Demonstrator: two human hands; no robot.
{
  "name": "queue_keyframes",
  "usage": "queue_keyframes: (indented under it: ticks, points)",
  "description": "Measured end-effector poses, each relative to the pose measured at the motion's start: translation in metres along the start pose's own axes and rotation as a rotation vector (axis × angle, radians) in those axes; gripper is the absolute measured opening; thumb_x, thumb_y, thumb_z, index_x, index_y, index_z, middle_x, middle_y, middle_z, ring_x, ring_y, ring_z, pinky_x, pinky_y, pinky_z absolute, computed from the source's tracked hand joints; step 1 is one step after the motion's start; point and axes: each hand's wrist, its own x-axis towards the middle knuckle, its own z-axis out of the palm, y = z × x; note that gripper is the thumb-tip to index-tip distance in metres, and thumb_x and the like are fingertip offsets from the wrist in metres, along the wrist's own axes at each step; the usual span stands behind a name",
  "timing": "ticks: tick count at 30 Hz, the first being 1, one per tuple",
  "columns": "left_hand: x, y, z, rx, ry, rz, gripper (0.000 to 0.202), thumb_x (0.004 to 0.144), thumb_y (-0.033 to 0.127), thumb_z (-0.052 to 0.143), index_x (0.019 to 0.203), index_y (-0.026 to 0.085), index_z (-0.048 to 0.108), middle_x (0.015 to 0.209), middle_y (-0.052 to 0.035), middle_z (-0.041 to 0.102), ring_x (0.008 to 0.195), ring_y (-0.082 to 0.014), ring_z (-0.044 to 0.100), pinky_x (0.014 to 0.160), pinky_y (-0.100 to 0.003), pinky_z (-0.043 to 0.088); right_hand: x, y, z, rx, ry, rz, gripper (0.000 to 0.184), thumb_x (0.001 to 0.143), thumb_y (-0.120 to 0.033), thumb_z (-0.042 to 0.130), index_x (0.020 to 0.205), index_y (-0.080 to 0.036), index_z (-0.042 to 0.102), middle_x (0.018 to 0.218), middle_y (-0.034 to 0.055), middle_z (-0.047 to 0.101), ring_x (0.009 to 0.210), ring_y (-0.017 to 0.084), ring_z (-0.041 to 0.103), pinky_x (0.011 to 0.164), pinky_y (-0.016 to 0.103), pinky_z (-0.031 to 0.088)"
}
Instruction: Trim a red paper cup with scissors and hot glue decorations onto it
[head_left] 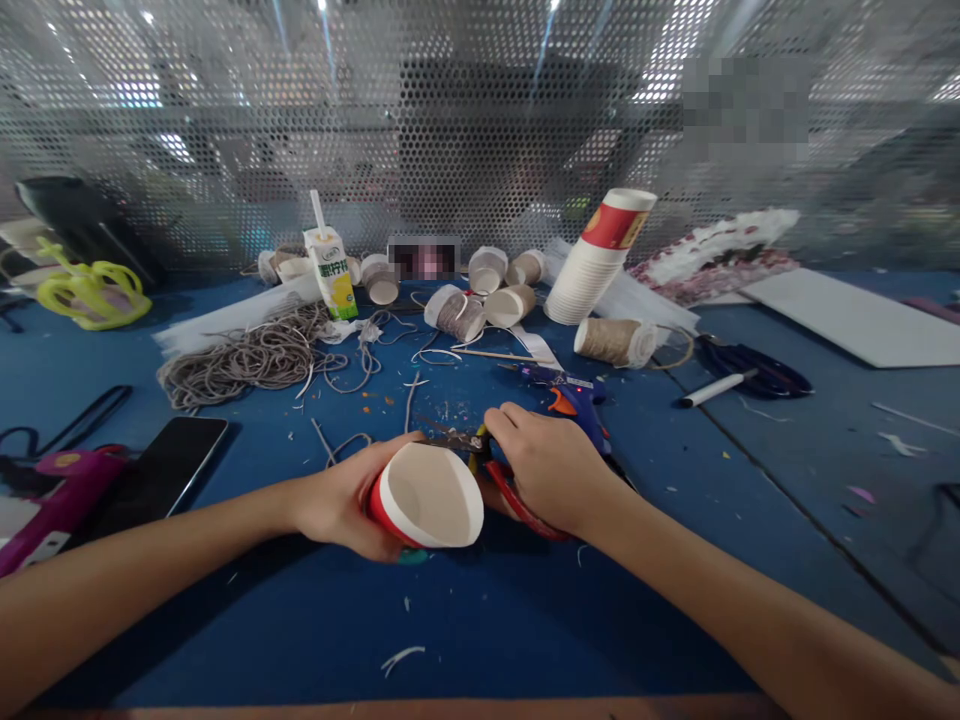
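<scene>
My left hand (341, 500) is wrapped round a red and white paper cup (427, 497) that lies on its side, its open mouth turned toward me. My right hand (551, 465) is closed on a pair of scissors (480, 445) with red handles; the dark blades point left and meet the cup's upper rim. Both hands hover just above the blue table (465, 620). A blue glue gun (574, 395) lies right behind my right hand.
A tangle of grey cord (247, 355), a drink carton with a straw (330, 265), a tilted stack of paper cups (596, 260), several cord-wrapped cups (615, 340), a phone (169, 470), a white pen (712, 388), dark scissors (757, 368) and a white board (855, 320) lie around. A perforated metal screen (480, 130) backs the table.
</scene>
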Motion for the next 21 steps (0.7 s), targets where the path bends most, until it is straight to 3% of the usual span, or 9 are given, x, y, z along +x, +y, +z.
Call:
queue_keyframes:
  ticks: [3, 7, 21]
  points:
    - [0.0, -0.0013, -0.0005, -0.117, -0.007, -0.019, 0.064, 0.053, 0.016, 0.072, 0.111, 0.021, 0.045, 0.091, -0.0026, 0.059, 0.081, -0.0192, 0.058, 0.071, -0.031, 0.051, -0.0001, 0.0003, 0.0017, 0.039, 0.027, 0.009, 0.015, 0.076, -0.017, 0.042, 0.086, -0.011, 0.053, 0.077, 0.008, 0.057, 0.06, 0.015, 0.05, 0.05, 0.025, 0.022]
    - [0.0017, 0.0007, -0.0001, -0.161, -0.011, -0.027, 0.062, 0.053, 0.014, 0.071, 0.109, 0.021, 0.047, 0.09, -0.0021, 0.059, 0.08, -0.0184, 0.058, 0.073, -0.032, 0.051, 0.0, 0.0016, 0.0046, 0.071, 0.091, 0.049, 0.014, 0.076, -0.021, 0.044, 0.083, -0.012, 0.052, 0.076, 0.0066, 0.056, 0.057, 0.014, 0.047, 0.051, 0.024, 0.023]
    - [0.0027, 0.0043, 0.0003, -0.214, -0.011, -0.012, 0.072, 0.052, 0.013, 0.072, 0.119, 0.023, 0.045, 0.103, -0.0056, 0.06, 0.091, -0.0221, 0.058, 0.08, -0.036, 0.05, -0.0022, 0.0002, 0.0026, 0.008, 0.063, -0.022, 0.021, 0.069, -0.007, 0.038, 0.08, -0.011, 0.055, 0.07, 0.0067, 0.054, 0.051, 0.011, 0.035, 0.046, 0.024, 0.018]
